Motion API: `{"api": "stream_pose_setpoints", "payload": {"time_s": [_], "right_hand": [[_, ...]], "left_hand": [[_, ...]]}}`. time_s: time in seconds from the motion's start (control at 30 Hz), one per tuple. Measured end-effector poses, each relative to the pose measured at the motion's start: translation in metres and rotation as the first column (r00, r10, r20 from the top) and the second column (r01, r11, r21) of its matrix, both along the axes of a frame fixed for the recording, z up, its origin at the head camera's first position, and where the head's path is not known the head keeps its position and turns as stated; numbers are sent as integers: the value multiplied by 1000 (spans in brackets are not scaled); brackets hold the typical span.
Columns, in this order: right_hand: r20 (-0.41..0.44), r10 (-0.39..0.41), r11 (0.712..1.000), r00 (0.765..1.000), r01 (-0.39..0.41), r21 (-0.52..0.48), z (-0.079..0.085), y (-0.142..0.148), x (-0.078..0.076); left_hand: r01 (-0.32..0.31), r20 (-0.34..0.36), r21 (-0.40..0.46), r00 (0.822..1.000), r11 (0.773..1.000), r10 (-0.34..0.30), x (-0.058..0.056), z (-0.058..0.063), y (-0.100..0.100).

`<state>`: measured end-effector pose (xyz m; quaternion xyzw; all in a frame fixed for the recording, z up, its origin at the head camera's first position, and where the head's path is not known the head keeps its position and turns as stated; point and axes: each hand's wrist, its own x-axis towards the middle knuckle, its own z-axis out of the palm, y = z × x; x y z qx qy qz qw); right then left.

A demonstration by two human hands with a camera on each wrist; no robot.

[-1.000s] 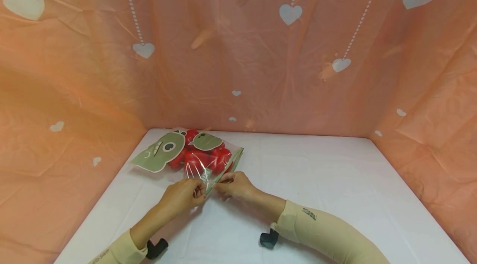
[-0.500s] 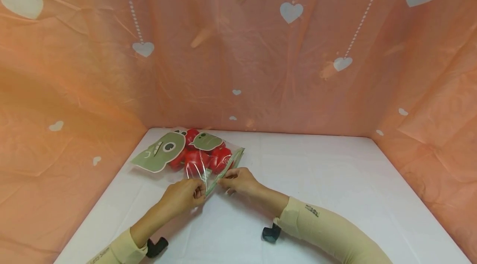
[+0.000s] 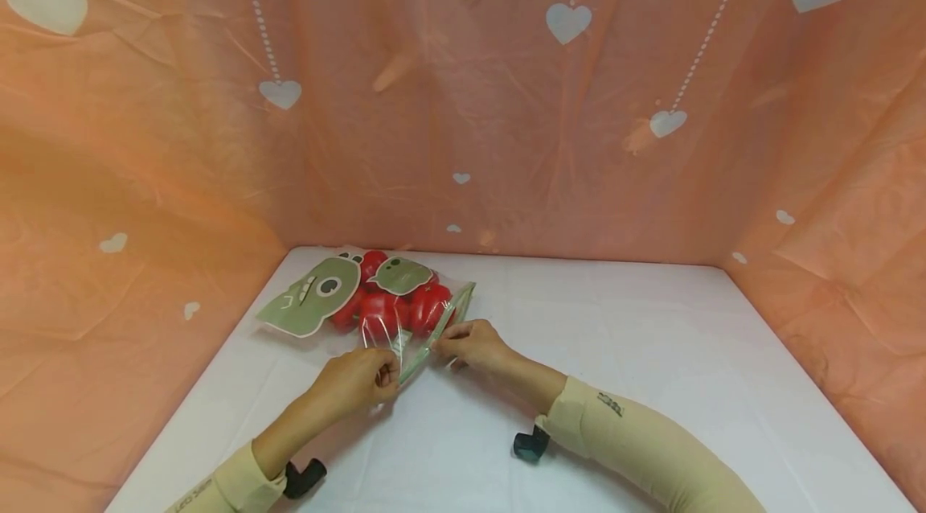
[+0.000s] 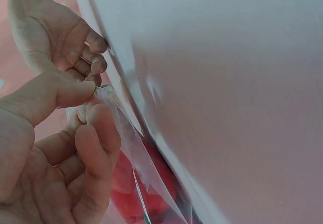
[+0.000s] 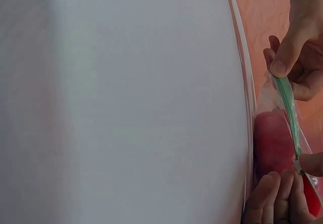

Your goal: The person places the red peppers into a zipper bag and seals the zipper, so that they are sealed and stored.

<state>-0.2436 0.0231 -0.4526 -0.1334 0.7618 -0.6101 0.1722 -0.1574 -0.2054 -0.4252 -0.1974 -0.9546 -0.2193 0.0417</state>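
Note:
A clear zip bag (image 3: 307,302) printed with green cartoon monsters lies at the back left of the table. Inside show several shiny red bell peppers (image 3: 382,313). My left hand (image 3: 354,378) pinches the bag's near corner, thumb against fingers, at the end of the green zip strip (image 5: 286,99). Partway along that strip my right hand (image 3: 473,342) pinches a small whitish slider (image 5: 297,164) between thumb and fingers. In the left wrist view the right hand (image 4: 58,37) appears just beyond the left thumb.
The white tabletop (image 3: 615,352) stretches to the right of the bag. Peach cloth (image 3: 506,95) with pale hearts hangs behind and at both sides. A black wrist mount (image 3: 531,445) sticks out under the right sleeve, another black mount (image 3: 305,481) under the left.
My right hand has slid along the zip strip, away from the near corner, up and to the right. The left hand has kept its hold on the corner, and the bag has barely moved.

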Motion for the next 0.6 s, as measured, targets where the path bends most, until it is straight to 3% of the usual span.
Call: {"api": "stream_pose_setpoints", "payload": {"time_s": [0.3, 0.6], "right_hand": [[20, -56, 998, 998, 56, -31, 0, -1, 0], [45, -74, 996, 996, 77, -52, 3, -2, 1]], "left_hand": [[-6, 7, -3, 1000, 1000, 6, -1, -1, 2], [-116, 43, -23, 992, 993, 117, 0, -2, 9]]}}
